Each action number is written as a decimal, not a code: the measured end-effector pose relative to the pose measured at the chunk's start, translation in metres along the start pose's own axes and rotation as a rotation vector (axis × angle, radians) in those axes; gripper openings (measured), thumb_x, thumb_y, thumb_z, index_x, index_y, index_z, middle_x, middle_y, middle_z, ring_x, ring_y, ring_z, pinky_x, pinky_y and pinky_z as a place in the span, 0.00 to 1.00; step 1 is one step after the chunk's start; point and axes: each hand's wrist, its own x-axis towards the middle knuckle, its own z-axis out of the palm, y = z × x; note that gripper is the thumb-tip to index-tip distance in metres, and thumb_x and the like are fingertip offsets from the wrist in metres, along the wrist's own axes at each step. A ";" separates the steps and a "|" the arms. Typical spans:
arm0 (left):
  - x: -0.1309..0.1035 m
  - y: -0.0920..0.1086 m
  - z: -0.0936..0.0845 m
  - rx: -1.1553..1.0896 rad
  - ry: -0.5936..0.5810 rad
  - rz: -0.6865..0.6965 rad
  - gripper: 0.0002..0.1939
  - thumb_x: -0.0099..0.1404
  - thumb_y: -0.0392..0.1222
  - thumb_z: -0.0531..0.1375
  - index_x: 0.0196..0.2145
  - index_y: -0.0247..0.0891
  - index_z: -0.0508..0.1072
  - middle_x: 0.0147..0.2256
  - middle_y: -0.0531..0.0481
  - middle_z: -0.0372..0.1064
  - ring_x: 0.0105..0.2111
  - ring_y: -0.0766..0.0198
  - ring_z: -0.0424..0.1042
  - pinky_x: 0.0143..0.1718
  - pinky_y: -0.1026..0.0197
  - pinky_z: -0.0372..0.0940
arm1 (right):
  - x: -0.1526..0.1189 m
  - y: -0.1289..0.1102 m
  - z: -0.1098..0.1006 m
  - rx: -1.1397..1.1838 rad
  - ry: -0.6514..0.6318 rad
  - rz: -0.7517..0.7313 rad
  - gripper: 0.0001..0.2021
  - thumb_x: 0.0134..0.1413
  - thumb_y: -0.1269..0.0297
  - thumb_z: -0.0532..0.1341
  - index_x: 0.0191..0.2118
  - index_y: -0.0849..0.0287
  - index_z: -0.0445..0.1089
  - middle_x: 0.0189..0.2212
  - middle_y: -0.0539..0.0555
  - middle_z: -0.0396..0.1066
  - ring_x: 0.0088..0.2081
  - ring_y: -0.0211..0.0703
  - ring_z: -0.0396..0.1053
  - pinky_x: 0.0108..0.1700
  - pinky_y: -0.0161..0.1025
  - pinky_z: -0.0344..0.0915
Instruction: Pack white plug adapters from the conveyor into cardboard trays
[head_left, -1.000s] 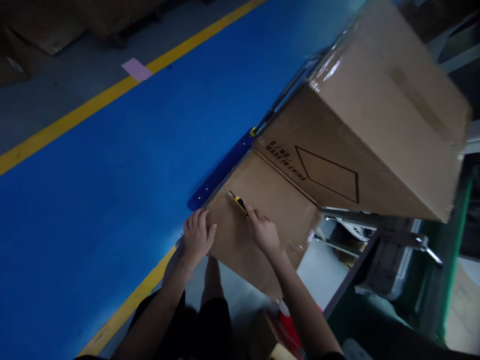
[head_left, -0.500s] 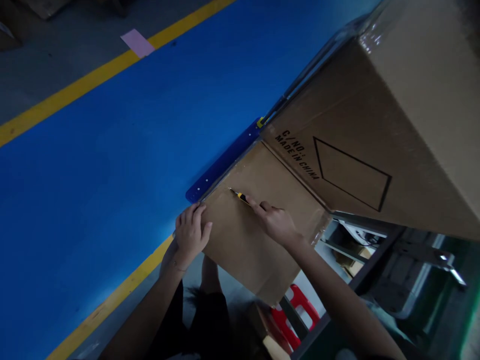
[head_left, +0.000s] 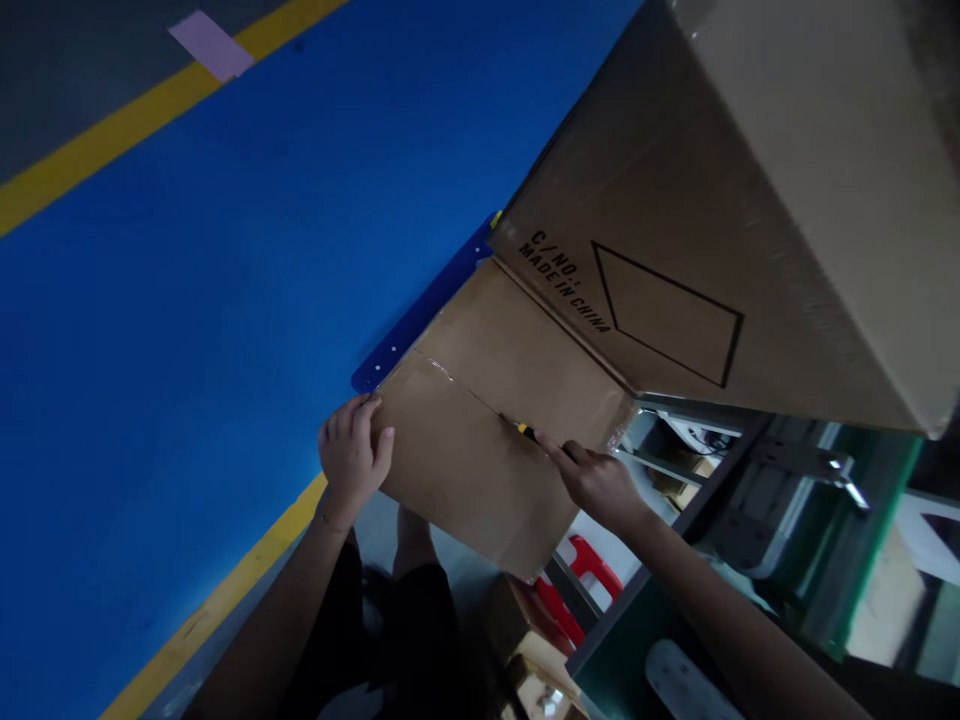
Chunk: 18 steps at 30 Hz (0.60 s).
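My right hand (head_left: 600, 484) is wrapped round a yellow and black utility knife (head_left: 528, 432), its blade tip on a brown cardboard panel (head_left: 450, 440). A thin slit line with shiny tape at its upper end runs across the panel to the blade. At the panel's left corner rests my left hand (head_left: 355, 448), fingers apart and curled over the edge. Joined to the panel, a large carton side (head_left: 660, 270) with black print, "C/NO.: MADE IN CHINA", and a black outlined box rises at the right.
Behind the panel is a dark blue perforated bar (head_left: 420, 310) above the blue floor (head_left: 225, 320). A green-topped metal frame (head_left: 877, 560) stands at the right. Below are a red plastic stool (head_left: 592, 562) and small cardboard boxes (head_left: 514, 615).
The knife in my right hand has moved down and right along the panel, and a longer slit line shows behind it. The whole view has shifted, with my left hand still at the edge.
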 end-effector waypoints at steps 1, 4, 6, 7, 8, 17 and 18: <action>0.002 0.003 -0.002 0.017 -0.006 -0.010 0.20 0.65 0.47 0.51 0.52 0.36 0.64 0.52 0.37 0.64 0.52 0.45 0.62 0.51 0.46 0.54 | -0.010 0.002 0.006 -0.001 -0.002 0.006 0.31 0.58 0.75 0.50 0.66 0.52 0.44 0.35 0.53 0.70 0.28 0.38 0.70 0.25 0.33 0.59; 0.016 0.020 -0.007 0.085 -0.026 -0.003 0.21 0.64 0.47 0.53 0.52 0.35 0.64 0.53 0.35 0.63 0.54 0.42 0.58 0.52 0.41 0.52 | -0.042 0.006 0.026 0.025 -0.009 0.037 0.32 0.57 0.77 0.49 0.66 0.53 0.44 0.35 0.53 0.71 0.27 0.38 0.70 0.24 0.33 0.59; 0.032 0.037 -0.007 0.110 -0.061 0.112 0.21 0.64 0.46 0.53 0.54 0.37 0.64 0.56 0.36 0.60 0.57 0.41 0.54 0.54 0.39 0.48 | -0.064 0.010 0.038 0.105 0.001 0.064 0.32 0.57 0.77 0.49 0.66 0.52 0.45 0.34 0.52 0.71 0.27 0.38 0.70 0.24 0.32 0.59; 0.042 0.045 -0.005 0.111 -0.096 0.212 0.21 0.65 0.45 0.53 0.55 0.38 0.63 0.57 0.37 0.59 0.58 0.42 0.53 0.55 0.38 0.46 | -0.075 0.012 0.042 0.173 0.022 0.097 0.30 0.58 0.75 0.49 0.66 0.51 0.46 0.34 0.51 0.71 0.27 0.38 0.70 0.24 0.32 0.60; 0.051 0.052 -0.002 0.109 -0.137 0.327 0.21 0.65 0.44 0.52 0.55 0.40 0.63 0.57 0.39 0.59 0.58 0.43 0.53 0.56 0.38 0.44 | -0.086 0.013 0.045 0.260 0.064 0.157 0.29 0.60 0.73 0.49 0.65 0.51 0.46 0.35 0.52 0.72 0.27 0.38 0.70 0.25 0.32 0.61; 0.100 0.087 0.018 0.246 -0.392 0.764 0.16 0.65 0.50 0.51 0.38 0.35 0.70 0.38 0.38 0.67 0.42 0.47 0.64 0.40 0.48 0.58 | -0.087 -0.014 0.035 1.124 0.939 1.187 0.29 0.59 0.55 0.53 0.65 0.55 0.49 0.32 0.54 0.70 0.23 0.37 0.67 0.24 0.35 0.66; 0.103 0.091 0.019 0.252 -0.396 0.761 0.15 0.64 0.50 0.52 0.35 0.36 0.70 0.36 0.38 0.66 0.42 0.47 0.64 0.40 0.48 0.58 | -0.081 -0.024 0.038 1.210 0.970 1.213 0.30 0.59 0.55 0.54 0.64 0.55 0.49 0.32 0.54 0.70 0.22 0.37 0.67 0.24 0.35 0.65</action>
